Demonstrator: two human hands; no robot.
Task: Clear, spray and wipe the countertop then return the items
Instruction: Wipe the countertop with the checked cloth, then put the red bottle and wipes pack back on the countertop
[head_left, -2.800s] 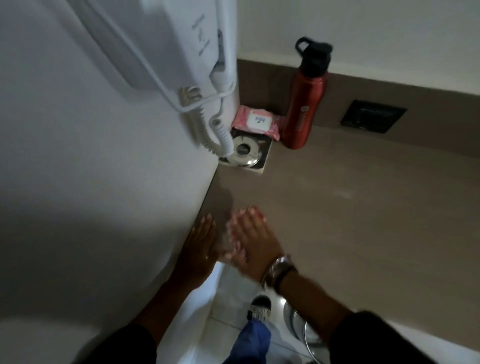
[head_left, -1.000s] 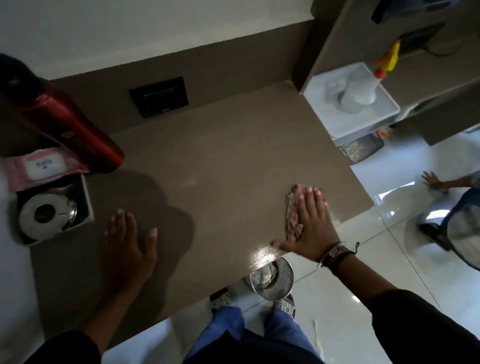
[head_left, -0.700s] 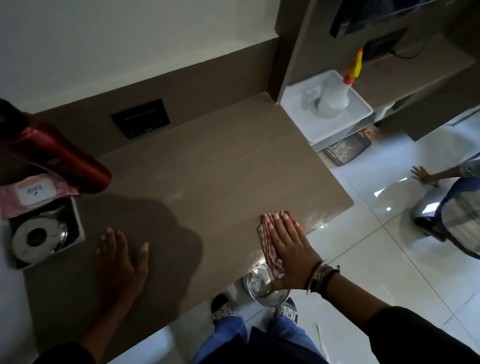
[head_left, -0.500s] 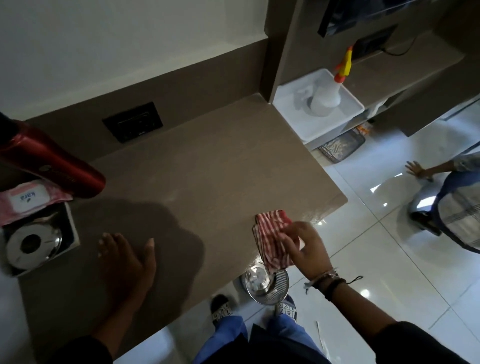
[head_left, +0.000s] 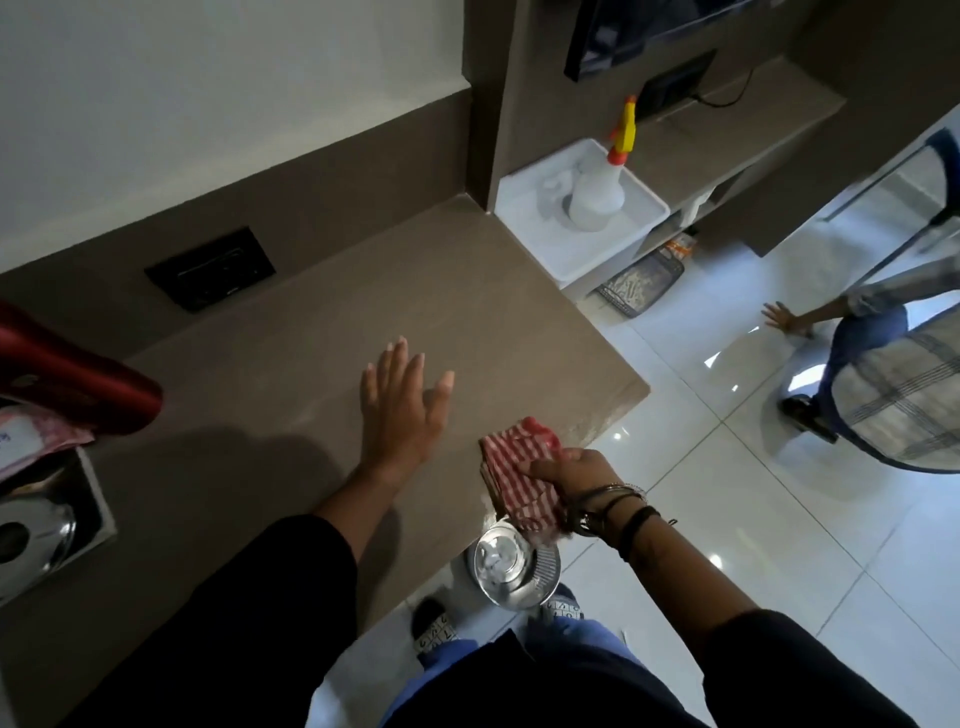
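Note:
The brown countertop (head_left: 291, 358) fills the middle of the view. My right hand (head_left: 576, 470) grips a red-and-white checked cloth (head_left: 511, 465) at the counter's near right edge, lifted a little off the surface. My left hand (head_left: 402, 410) hovers flat over the counter's middle with its fingers spread and nothing in it. A red water bottle (head_left: 78, 379) lies tilted at the far left. Beside it are a pink wipes pack (head_left: 31, 441) and a steel lid in a square box (head_left: 36, 535). A spray bottle (head_left: 600, 182) with a yellow trigger stands in a white tray (head_left: 530, 228) to the right.
A black socket plate (head_left: 210, 267) sits in the brown backsplash. A steel strainer bowl (head_left: 514, 564) lies on the white tiled floor by my feet. Another person (head_left: 883, 364) crouches at the right on the floor. A shelf unit with a dark screen (head_left: 670, 88) rises behind the tray.
My right hand has bunched the cloth up and lifted it from the counter's edge. My left hand has moved from the left side of the counter toward the middle, near the cloth.

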